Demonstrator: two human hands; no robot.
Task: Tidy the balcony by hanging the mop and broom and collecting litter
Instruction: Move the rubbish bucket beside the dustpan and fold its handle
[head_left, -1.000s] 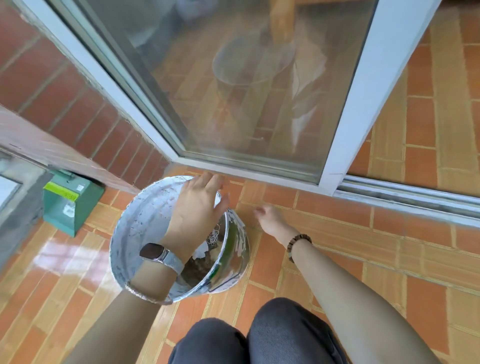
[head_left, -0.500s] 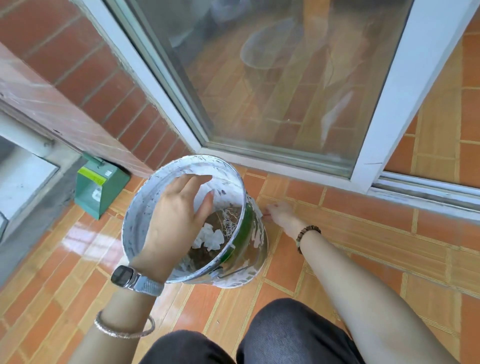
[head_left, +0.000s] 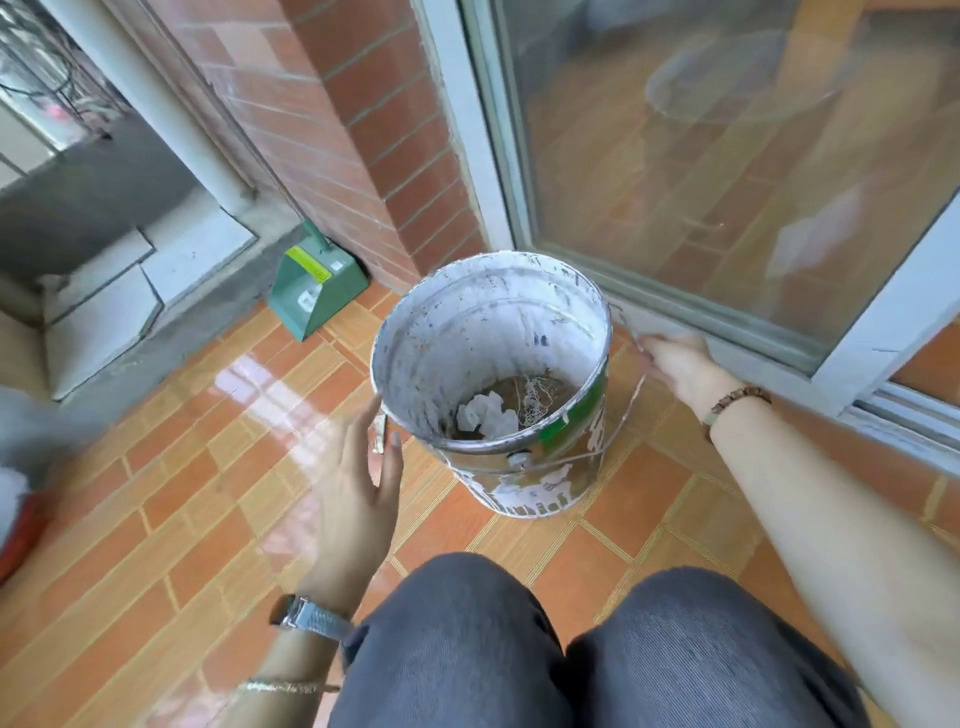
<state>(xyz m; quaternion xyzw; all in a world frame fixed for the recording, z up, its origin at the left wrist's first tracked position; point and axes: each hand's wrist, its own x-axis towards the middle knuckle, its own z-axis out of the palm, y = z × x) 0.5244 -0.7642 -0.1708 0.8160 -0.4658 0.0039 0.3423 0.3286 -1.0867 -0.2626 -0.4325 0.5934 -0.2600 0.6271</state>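
Observation:
A paint-stained white bucket (head_left: 519, 322) stands upright on the tiled balcony floor by the sliding door. Crumpled white paper litter (head_left: 485, 413) lies at its bottom. My left hand (head_left: 358, 483) hovers just left of the bucket, fingers straight, holding nothing. My right hand (head_left: 675, 364) is low at the door sill behind the bucket's right side, fingers around the bucket's thin wire handle (head_left: 631, 400). No mop or broom is in view.
A green dustpan (head_left: 317, 283) leans against the brick wall at the back left. The glass sliding door and its frame (head_left: 737, 332) run along the right. A grey concrete ledge (head_left: 130, 291) bounds the left. My knees fill the bottom.
My left hand came out of the bucket and now hovers to its left. My right hand moved up to the wire handle. The view has shifted left.

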